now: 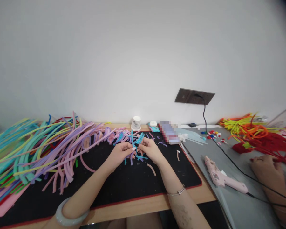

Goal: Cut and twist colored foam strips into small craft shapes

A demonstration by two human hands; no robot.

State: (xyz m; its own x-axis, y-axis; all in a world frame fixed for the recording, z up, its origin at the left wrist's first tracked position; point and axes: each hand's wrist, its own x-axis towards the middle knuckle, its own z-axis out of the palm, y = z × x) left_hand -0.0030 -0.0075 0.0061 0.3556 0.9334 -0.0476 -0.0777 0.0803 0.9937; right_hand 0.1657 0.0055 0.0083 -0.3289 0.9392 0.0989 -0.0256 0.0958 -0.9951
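Observation:
Over the middle of a black mat (124,187), my left hand (121,153) and my right hand (148,149) meet with fingertips almost touching. Both are pinched closed on short blue pipe cleaners (139,139), some of which stick up between the fingers. My left hand grips an upright blue piece, and the right thumb and fingers press close beside it. Short blue and purple pieces (141,157) lie on the mat just beneath my hands. A beige strip (151,169) lies below my right hand. The exact hold of the fingertips is partly hidden.
Long pastel pipe cleaners (62,149) cover the left side. Behind stand a white cup (136,122) and a partly blurred phone (169,132). On the grey table at right lie a pink glue gun (222,178), its black cord, orange-yellow pipe cleaners (244,125) and another person's hand (268,170).

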